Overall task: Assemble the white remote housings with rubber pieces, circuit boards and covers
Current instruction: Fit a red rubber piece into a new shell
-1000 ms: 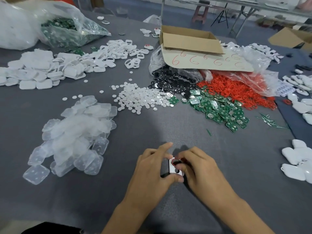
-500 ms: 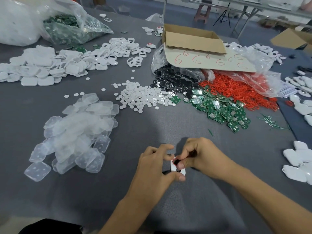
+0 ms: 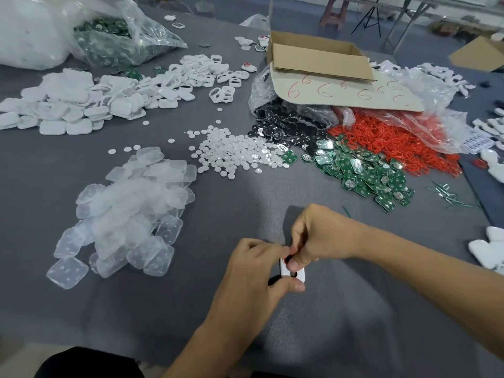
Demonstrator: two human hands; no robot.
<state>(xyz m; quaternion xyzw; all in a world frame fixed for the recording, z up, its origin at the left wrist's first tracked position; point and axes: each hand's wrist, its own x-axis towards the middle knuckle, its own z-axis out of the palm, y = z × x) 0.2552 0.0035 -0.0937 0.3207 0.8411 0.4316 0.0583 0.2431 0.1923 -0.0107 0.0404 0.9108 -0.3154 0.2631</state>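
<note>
Head view: white housing (image 3: pixel 292 270) between both hands, green circuit boards (image 3: pixel 362 173) beyond.

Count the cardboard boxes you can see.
2: one open cardboard box at far centre, and a second box at the far right, cut off by the frame edge. Others may be hidden.

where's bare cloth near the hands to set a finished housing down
Bare grey tablecloth lies right of the hands, before the white covers; also between the clear square pads and green circuit boards. The far side is crowded.
</note>
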